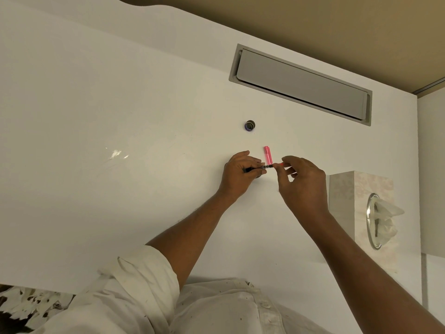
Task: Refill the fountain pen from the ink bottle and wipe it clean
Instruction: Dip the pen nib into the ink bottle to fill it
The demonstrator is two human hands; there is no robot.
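Observation:
My left hand (pixel 238 175) grips the black front part of the fountain pen (pixel 267 166), held level above the white desk (pixel 144 141). My right hand (pixel 301 182) pinches the pen's other end between thumb and fingertips, where a small red bit shows. A pink pen piece (pixel 268 155), barrel or cap, lies on the desk just behind the hands. Farther back stands a small dark round ink bottle (pixel 250 125), seen from above. A dark shape shows under my left hand; most of it is hidden.
A pale tissue box (pixel 356 196) with a tissue sticking out of its round opening stands at the right, close to my right forearm. A grey cable flap (pixel 301 85) is set into the desk at the back. The desk's right edge runs near the box.

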